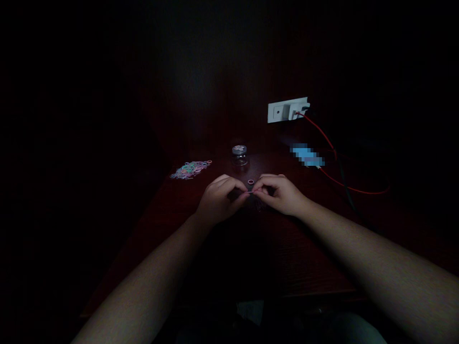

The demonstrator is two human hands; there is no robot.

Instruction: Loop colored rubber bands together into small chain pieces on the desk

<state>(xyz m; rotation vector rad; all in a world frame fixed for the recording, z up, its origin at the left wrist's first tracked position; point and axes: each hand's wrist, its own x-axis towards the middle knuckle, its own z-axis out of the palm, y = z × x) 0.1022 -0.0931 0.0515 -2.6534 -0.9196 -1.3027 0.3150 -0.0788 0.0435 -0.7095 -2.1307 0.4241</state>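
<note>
Over the middle of the dark red table, my left hand (224, 197) and my right hand (278, 192) face each other with fingertips pinched. A thin pink rubber band (250, 192) runs between the two pinches, its ends hidden by the fingers. Just beyond it on the table lies a small pink ring-shaped band (251, 182). To the left of my left hand is a loose pile of small rubber bands (191, 169) in pink, purple, green and orange.
A small clear jar with a lid (239, 155) stands behind my hands. At the right lies a blurred-out blue-screened device (307, 155). A red cable (322, 131) runs from the wall socket (278, 112) down to the table, near a dark cable (342, 174).
</note>
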